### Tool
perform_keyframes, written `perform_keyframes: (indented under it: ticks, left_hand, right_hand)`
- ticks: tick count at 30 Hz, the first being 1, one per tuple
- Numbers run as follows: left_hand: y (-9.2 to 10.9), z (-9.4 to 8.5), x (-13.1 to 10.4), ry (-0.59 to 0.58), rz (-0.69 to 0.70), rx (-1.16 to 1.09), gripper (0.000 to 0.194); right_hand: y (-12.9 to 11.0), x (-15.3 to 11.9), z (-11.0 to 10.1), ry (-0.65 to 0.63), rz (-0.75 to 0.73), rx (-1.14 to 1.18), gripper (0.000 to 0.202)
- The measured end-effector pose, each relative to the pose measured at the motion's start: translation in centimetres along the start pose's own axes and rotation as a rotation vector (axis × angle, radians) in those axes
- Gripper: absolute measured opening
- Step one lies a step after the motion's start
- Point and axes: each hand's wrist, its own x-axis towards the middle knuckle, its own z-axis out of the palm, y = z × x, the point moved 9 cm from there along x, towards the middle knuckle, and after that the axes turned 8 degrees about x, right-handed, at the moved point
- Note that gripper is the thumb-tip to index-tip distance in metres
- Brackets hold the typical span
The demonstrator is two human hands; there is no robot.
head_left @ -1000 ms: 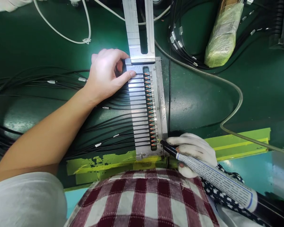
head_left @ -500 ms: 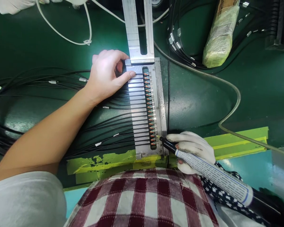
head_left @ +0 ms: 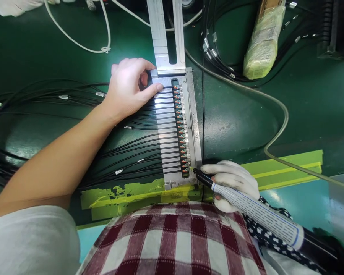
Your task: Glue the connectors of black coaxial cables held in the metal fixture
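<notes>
Two hands, well apart, are at a metal plate (head_left: 170, 178) in the middle of the frame. Many black cables (head_left: 169, 152) already lie side by side across it, their orange ends (head_left: 185, 156) lined up over a slot, so the laying-out looks done. The gloved right hand (head_left: 235, 181), lower right, is wrapped around a pen (head_left: 255, 214), its tip beside the row's lowest ends. Any marks are too small to make out, so what is left cannot be told. The bare left hand (head_left: 129, 86) has thumb and forefinger parted at the plate's upper left corner; whether it clamps the plate is unclear. Compared with the earlier frame, the pen tip appears slightly lower along the row, while the left hand keeps its place.
</notes>
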Motion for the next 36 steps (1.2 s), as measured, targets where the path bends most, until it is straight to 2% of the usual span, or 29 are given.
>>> perform_keyframes:
  ticks: [4, 17, 26, 36]
  left_hand:
    - [-0.11, -0.31, 0.06, 0.031, -0.019, 0.034, 0.051]
    - [0.18, -0.47, -0.24, 0.024, -0.006, -0.054, 0.052]
    - [-0.03, -0.11, -0.07, -0.021, -0.044, 0.015, 0.055]
    - [0.08, -0.11, -0.03, -0.015, -0.006, -0.006, 0.050]
  right_hand:
    - [0.01, 0.06, 0.01, 0.004, -0.002, 0.001, 0.022]
    - [-0.03, -0.30, -0.14, 0.002, 0.009, 0.046, 0.019]
    - [0.00, -0.01, 0.02, -0.007, 0.004, -0.001, 0.022]
    - [0.02, 0.03, -0.05, 0.001, -0.010, -0.015, 0.021]
